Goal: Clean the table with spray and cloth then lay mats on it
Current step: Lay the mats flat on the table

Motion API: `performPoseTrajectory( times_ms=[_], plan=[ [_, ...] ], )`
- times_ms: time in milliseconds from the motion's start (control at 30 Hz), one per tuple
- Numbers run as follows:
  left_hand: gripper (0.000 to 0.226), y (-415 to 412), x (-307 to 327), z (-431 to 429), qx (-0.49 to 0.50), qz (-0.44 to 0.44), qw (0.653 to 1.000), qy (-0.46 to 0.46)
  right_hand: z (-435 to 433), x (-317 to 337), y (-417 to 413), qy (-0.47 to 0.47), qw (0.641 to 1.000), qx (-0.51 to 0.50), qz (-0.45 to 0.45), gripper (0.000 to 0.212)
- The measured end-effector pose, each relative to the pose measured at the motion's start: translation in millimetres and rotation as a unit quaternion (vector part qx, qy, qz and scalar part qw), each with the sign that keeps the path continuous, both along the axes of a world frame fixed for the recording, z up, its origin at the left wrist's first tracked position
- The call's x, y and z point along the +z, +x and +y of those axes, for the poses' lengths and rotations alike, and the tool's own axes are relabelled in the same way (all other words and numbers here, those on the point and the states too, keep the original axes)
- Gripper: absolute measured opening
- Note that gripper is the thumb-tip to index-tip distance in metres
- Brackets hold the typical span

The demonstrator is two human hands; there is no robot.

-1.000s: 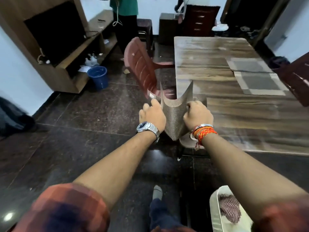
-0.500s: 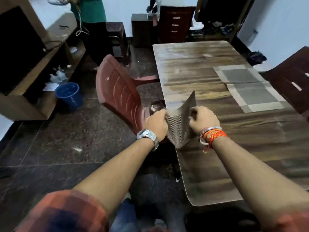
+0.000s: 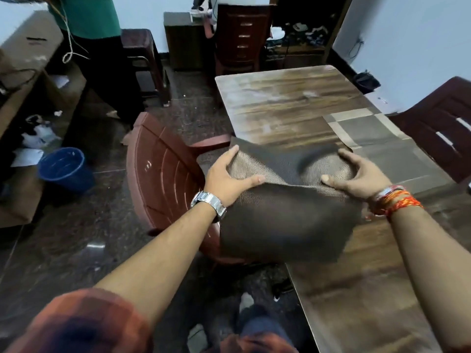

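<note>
A dark woven mat (image 3: 285, 220) hangs spread between both hands over the left edge of the wooden table (image 3: 277, 105). My left hand (image 3: 226, 177) grips its left side, thumb on top. My right hand (image 3: 356, 174) grips the right side. The mat sags and curls, its lower half draping toward me. Two grey bordered mats lie flat on the table's right side: the far mat (image 3: 362, 128) and the near mat (image 3: 407, 166) partly behind my right hand. No spray bottle or cloth shows.
A red plastic chair (image 3: 165, 179) stands against the table's left edge, under the held mat. A dark wooden chair (image 3: 441, 128) is at the right, another (image 3: 239, 36) at the far end. A blue bucket (image 3: 63, 166) sits on the floor left. A person in green (image 3: 91, 34) stands behind.
The mat was folded upright between my closed fists; now it is pulled open wide, hands apart. My view has moved closer over the table's edge.
</note>
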State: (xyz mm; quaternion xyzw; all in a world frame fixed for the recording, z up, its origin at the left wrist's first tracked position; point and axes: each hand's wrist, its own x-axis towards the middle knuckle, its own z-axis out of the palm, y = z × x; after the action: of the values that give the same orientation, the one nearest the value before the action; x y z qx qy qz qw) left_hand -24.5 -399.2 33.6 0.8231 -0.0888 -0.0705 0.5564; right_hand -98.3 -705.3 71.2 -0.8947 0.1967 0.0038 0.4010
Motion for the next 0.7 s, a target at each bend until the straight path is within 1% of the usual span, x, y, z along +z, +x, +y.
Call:
performPoseTrajectory(
  times_ms=[100, 167, 200, 267, 300, 333, 367, 400, 467, 500, 533, 600, 667, 700],
  plan=[
    [0.115, 32.9, -23.7, -16.1, 0.004, 0.011, 1.0, 0.029, -11.4, -18.4, 46.2, -0.008, 0.999, -0.024, -0.043, 0.103],
    [0.117, 59.2, -41.4, -33.4, 0.004, 0.036, 0.998, 0.056, -24.4, -38.6, 82.6, -0.041, 0.997, -0.031, -0.055, 0.105],
    [0.115, 70.2, -48.3, -43.3, -0.007, 0.056, 0.995, 0.078, -26.8, -47.6, 97.2, -0.084, 0.994, -0.046, -0.054, 0.099],
    [0.11, 84.1, -60.7, -65.7, -0.039, 0.122, 0.981, 0.144, -25.2, -69.9, 116.6, -0.221, 0.972, -0.075, -0.026, 0.086],
    [0.107, 88.9, -68.1, -75.4, -0.049, 0.163, 0.968, 0.187, -18.8, -81.3, 122.1, -0.284, 0.956, -0.07, 0.011, 0.079],
    [0.103, 93.8, -77.4, -85.2, -0.064, 0.196, 0.952, 0.226, -10.7, -91.9, 128.1, -0.312, 0.947, -0.048, 0.063, 0.072],
    [0.1, 97.4, -87.6, -92.5, -0.09, 0.215, 0.939, 0.253, -3.1, -105.5, 133.4, -0.31, 0.944, -0.018, 0.111, 0.069],
    [0.099, 101.0, -98.6, -98.0, -0.125, 0.228, 0.926, 0.272, 6.8, -118.7, 137.2, -0.287, 0.946, 0.011, 0.153, 0.069],
    [0.098, 104.2, -117.5, -100.0, -0.201, 0.234, 0.898, 0.312, 25.4, -145.0, 137.5, -0.218, 0.947, 0.042, 0.23, 0.072],
    [0.095, 106.5, -124.3, -100.5, -0.224, 0.232, 0.888, 0.329, 30.3, -156.8, 137.6, -0.191, 0.946, 0.048, 0.258, 0.074],
    [0.091, 108.4, -128.2, -101.5, -0.238, 0.222, 0.881, 0.344, 32.1, -166.0, 137.5, -0.174, 0.944, 0.048, 0.277, 0.075],
    [0.084, 113.2, -132.0, -105.4, -0.255, 0.173, 0.866, 0.393, 28.2, -176.5, 142.4, -0.161, 0.942, 0.044, 0.292, 0.076],
    [0.082, 117.7, -131.8, -111.1, -0.263, 0.127, 0.849, 0.441, 20.4, -179.4, 149.3, -0.165, 0.94, 0.045, 0.295, 0.075],
    [0.083, 119.6, -131.4, -114.8, -0.268, 0.118, 0.842, 0.454, 16.3, -180.0, 152.8, -0.171, 0.939, 0.047, 0.296, 0.076]
  ],
)
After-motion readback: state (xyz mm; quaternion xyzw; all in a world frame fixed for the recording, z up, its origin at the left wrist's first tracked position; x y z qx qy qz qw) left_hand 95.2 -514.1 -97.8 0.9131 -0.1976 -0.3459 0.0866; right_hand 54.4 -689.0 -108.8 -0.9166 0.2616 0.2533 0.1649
